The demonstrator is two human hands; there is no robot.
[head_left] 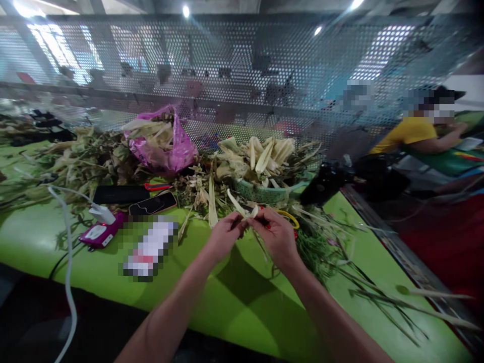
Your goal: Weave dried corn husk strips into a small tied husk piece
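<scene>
Between both hands is a pale strip of dried plant, which looks like corn husk [237, 202], one end curling up to the left. My left hand [227, 233] pinches it with thumb and fingers. My right hand [275, 236] grips its other end, fingers closed, close beside the left. A thin stem hangs below the fingers. Behind the right hand is a yellow ring-shaped piece [289, 219] with red bits beside it; the fingers hide most of it. A long flat husk [212, 201] lies just beyond the left hand.
A green basket [260, 192] of husks stands behind the hands, with a pink plastic bag [162, 146] to its left. A phone [153, 204], a purple power adapter [102, 231] and a white cable [68, 262] lie left. Green sprigs [317, 252] and long stems lie right. A co-worker [412, 133] sits far right.
</scene>
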